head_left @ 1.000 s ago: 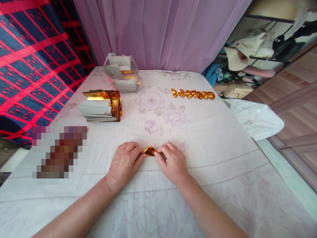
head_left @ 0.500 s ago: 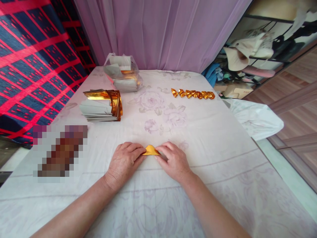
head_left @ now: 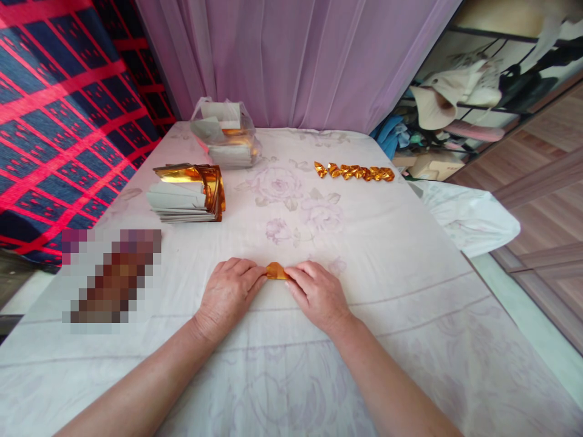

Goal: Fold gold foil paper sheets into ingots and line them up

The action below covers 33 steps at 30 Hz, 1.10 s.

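A small folded piece of gold foil paper [head_left: 275,271] lies between my hands, low over the floral tablecloth [head_left: 296,328]. My left hand [head_left: 231,288] pinches its left end between thumb and fingers. On the other end, my right hand [head_left: 319,294] has a matching pinch; its fingertips cover that edge. Farther off to the left stands a stack of foil paper sheets [head_left: 182,200], gold on one side and pale grey on the other. At the back right, several folded gold foil pieces [head_left: 359,172] sit in a row.
Behind the stack is a clear plastic bag [head_left: 225,136] with more foil paper. A blurred-out patch [head_left: 112,279] covers something at the left. A white plastic bag [head_left: 473,215] hangs by the right edge, near a shelf [head_left: 492,103] with hats. A purple curtain [head_left: 296,60] borders the back.
The gold foil paper between my hands now looks narrower, with a rounder top and a darker face. Both my hands have stayed nearly in place, the right fingertips slightly closer in.
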Tool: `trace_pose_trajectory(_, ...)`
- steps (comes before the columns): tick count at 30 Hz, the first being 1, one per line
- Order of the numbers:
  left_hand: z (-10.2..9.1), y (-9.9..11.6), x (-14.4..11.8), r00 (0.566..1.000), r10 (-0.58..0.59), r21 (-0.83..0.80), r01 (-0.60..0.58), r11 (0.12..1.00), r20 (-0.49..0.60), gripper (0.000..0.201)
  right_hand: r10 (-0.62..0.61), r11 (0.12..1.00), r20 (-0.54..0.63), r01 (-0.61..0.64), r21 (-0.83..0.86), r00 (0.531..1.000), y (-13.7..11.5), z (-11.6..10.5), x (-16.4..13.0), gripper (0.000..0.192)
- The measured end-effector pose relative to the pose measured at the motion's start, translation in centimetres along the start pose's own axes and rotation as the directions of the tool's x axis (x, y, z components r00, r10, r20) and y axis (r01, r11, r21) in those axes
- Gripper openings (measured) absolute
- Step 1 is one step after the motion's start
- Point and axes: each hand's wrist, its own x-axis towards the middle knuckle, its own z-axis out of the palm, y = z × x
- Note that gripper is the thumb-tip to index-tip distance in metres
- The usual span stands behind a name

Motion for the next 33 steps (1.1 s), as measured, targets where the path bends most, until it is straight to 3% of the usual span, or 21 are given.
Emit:
trace_pose_trajectory(13, -0.2, 0.2, 0.0, 0.999, -0.02, -0.011, 0.02, 1.0, -0.039, 0.026, -0.003, 1.0, -0.108, 0.001, -0.018, 0.994, -0.6, 0.4, -0.1, 0.025)
trace_pose_trajectory(22, -0.2, -0.2, 0.1, 0.984, -0.137, -0.36, 0.088, 0.929, -0.111, 0.025, 0.056, 0.998, -0.145, -0.052, 0.03, 0.988, -0.9, 0.0, 0.1, 0.024)
trace_pose_trajectory(33, -0.2, 0.0, 0.1, 0.981, -0.178, -0.403, 0.133, 0.906, -0.078, 0.02, 0.145, 0.979, -0.173, -0.117, 0.166, 0.974, -1.0, 0.3, 0.0, 0.018)
